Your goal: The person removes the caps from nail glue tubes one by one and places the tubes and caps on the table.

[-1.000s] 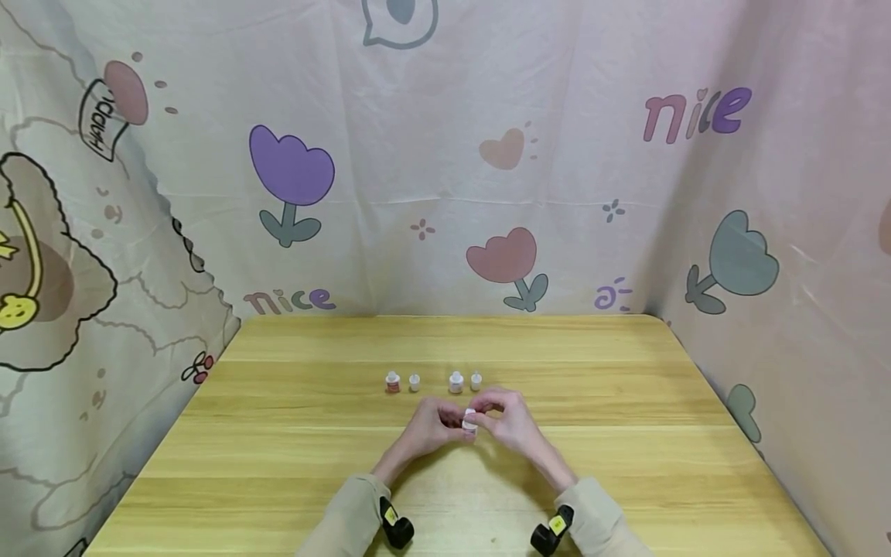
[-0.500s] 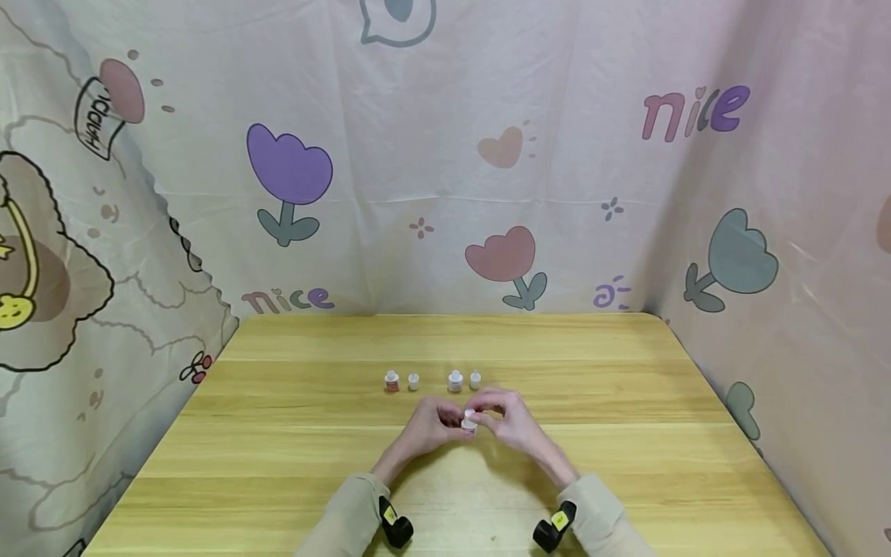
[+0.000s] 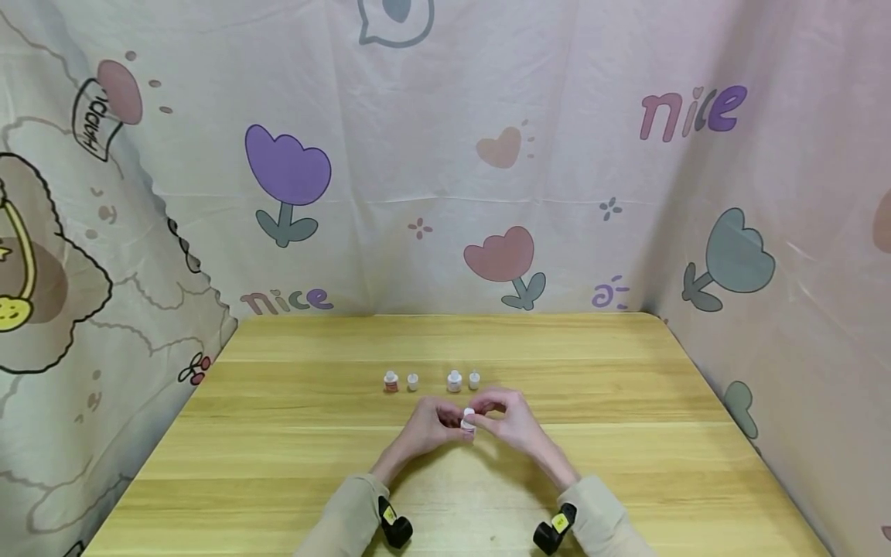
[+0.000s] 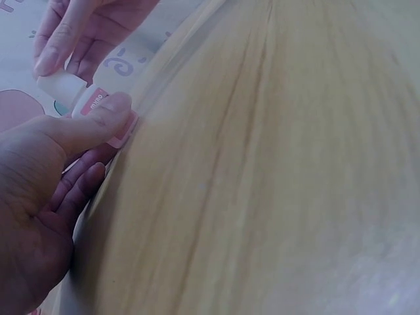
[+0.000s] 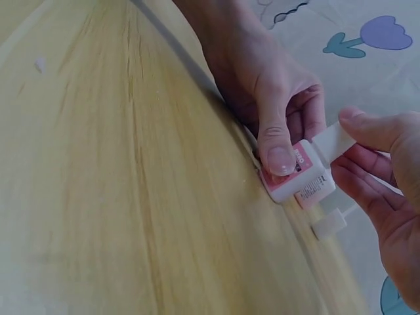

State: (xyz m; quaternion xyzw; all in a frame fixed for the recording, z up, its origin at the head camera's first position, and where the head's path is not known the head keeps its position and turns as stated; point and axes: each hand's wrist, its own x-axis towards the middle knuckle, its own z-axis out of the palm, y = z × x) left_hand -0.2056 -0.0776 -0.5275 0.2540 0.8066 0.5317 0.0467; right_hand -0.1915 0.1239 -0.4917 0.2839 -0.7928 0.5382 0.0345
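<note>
My left hand (image 3: 433,427) holds a small white bottle (image 5: 302,172) with a pink label, its thumb pressed over the label. At the bottle's top, my right hand (image 3: 513,424) pinches the white cap (image 5: 333,141) between thumb and fingers. The left wrist view shows the same cap (image 4: 60,88) in line with the bottle's neck. Just beyond the hands on the table stand another small bottle (image 3: 455,381) and a loose white cap (image 3: 474,381) with a thin stem pointing up. Farther left are a bottle with a reddish label (image 3: 391,382) and a second loose cap (image 3: 413,382).
A wooden table (image 3: 292,433) lies under both hands. Patterned cloth (image 3: 418,155) hangs behind it and along both sides. A black camera (image 3: 395,524) is strapped on the left wrist and another camera (image 3: 554,529) on the right.
Both hands stay in place around the bottle and its cap. The right wrist has turned very slightly, and the head view has shifted a little. The bottles and loose caps on the table have not moved.
</note>
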